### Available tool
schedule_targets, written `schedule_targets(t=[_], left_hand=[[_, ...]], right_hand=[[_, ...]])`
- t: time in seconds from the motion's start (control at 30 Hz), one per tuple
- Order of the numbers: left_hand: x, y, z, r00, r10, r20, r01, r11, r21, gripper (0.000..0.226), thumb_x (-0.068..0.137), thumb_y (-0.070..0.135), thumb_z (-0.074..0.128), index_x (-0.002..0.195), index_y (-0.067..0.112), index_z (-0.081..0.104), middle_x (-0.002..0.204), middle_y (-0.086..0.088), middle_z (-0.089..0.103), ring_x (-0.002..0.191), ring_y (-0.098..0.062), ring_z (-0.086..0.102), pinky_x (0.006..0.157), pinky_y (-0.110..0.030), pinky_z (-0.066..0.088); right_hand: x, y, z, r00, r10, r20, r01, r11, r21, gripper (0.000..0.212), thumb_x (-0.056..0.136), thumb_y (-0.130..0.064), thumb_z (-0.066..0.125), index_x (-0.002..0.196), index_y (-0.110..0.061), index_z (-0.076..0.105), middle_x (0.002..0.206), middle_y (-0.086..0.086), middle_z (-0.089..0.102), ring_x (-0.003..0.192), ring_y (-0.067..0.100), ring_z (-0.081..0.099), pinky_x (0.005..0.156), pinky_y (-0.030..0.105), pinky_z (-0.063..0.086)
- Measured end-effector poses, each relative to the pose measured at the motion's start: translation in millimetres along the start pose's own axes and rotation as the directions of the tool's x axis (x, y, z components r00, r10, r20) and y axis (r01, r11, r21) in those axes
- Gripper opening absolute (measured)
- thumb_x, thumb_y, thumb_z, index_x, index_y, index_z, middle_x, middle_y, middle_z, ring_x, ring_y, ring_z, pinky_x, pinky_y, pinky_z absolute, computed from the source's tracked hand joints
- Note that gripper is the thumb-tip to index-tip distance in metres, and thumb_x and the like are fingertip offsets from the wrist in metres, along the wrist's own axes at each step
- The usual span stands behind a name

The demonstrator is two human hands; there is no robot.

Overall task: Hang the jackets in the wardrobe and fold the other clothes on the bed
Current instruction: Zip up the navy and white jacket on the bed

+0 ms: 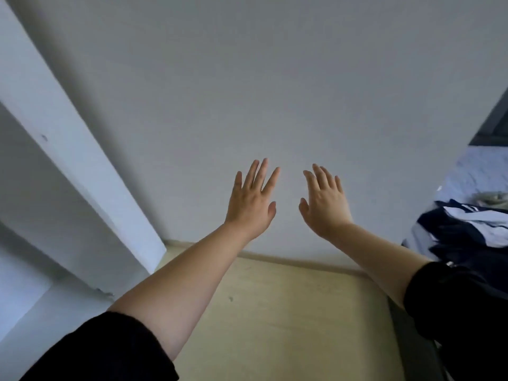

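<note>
My left hand (251,200) and my right hand (324,203) are stretched out side by side in front of a plain white wall, backs toward me, fingers straight and spread, holding nothing. At the right edge lies a heap of dark navy and white clothes (467,232) on the bed (467,174), which has a pale patterned sheet. The clothes are well to the right of my right hand. A white wardrobe panel (71,149) runs slanting along the left side.
A pale wooden floor (288,312) lies below my arms, meeting the wall (247,92) at a skirting board. A dark window frame (494,125) shows at the far right above the bed.
</note>
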State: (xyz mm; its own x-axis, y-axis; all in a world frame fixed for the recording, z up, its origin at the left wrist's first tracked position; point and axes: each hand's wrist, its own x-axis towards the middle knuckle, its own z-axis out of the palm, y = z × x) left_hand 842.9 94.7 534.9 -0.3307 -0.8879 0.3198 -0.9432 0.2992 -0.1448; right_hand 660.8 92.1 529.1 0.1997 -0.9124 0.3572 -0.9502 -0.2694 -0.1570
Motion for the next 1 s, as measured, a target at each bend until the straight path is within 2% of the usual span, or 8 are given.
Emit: schedule_targets(t=[0.2,0.3,0.4,0.67,0.83,1.0], left_hand=[[95,168,32,0.988,0.151,0.001,-0.148,0.968,-0.200,0.073,0.096,0.032,0.044,0.153,0.020,0.000,0.160,-0.009,-0.006,0.148,-0.026,-0.005,0.117,-0.049,0.005],[122,235,49,0.968,0.249,0.027,-0.236,0.944,-0.233,0.072,0.097,0.034,0.041,0.152,0.021,-0.003,0.160,-0.008,-0.007,0.147,-0.026,-0.006,0.117,-0.048,0.003],[146,285,65,0.936,0.351,0.029,-0.335,0.911,-0.240,0.073,0.096,0.034,0.042,0.153,0.021,-0.003,0.160,-0.008,-0.007,0.147,-0.027,-0.005,0.117,-0.049,0.005],[219,378,113,0.831,0.552,0.066,-0.510,0.803,-0.308,0.072,0.097,0.031,0.041,0.153,0.022,-0.004,0.160,-0.008,-0.009,0.147,-0.027,-0.003,0.117,-0.047,0.006],[293,418,143,0.784,0.618,0.066,-0.569,0.756,-0.323,0.072,0.097,0.030,0.040,0.152,0.022,-0.005,0.159,-0.008,-0.013,0.147,-0.027,-0.007,0.116,-0.049,0.005],[357,447,174,0.717,0.690,0.097,-0.638,0.707,-0.306,0.068,0.098,0.032,0.035,0.152,0.021,-0.006,0.159,-0.009,-0.014,0.147,-0.027,-0.008,0.116,-0.048,0.007]], right_hand=[[-39,191,-19,0.959,0.281,0.040,-0.280,0.959,-0.046,0.064,0.093,-0.025,0.047,0.148,-0.011,0.020,0.158,0.011,0.016,0.146,0.026,0.011,0.118,0.043,0.009],[-68,254,-24,0.906,0.421,0.047,-0.418,0.906,-0.057,0.064,0.091,-0.024,0.049,0.148,-0.011,0.022,0.157,0.011,0.018,0.145,0.026,0.013,0.118,0.044,0.010],[-92,300,-22,0.865,0.499,0.051,-0.494,0.865,-0.089,0.065,0.090,-0.024,0.051,0.147,-0.010,0.024,0.156,0.011,0.020,0.144,0.026,0.014,0.117,0.044,0.010],[-101,401,-7,0.760,0.649,0.029,-0.640,0.756,-0.136,0.067,0.089,-0.025,0.053,0.147,-0.009,0.025,0.156,0.012,0.021,0.144,0.027,0.014,0.117,0.045,0.010],[-64,469,1,0.710,0.703,-0.036,-0.699,0.699,-0.149,0.065,0.086,-0.022,0.055,0.144,-0.008,0.030,0.153,0.012,0.025,0.141,0.030,0.020,0.116,0.044,0.011],[-29,516,19,0.659,0.749,-0.065,-0.749,0.646,-0.145,0.063,0.084,-0.020,0.055,0.142,-0.009,0.032,0.151,0.011,0.028,0.140,0.029,0.020,0.115,0.039,0.006]])
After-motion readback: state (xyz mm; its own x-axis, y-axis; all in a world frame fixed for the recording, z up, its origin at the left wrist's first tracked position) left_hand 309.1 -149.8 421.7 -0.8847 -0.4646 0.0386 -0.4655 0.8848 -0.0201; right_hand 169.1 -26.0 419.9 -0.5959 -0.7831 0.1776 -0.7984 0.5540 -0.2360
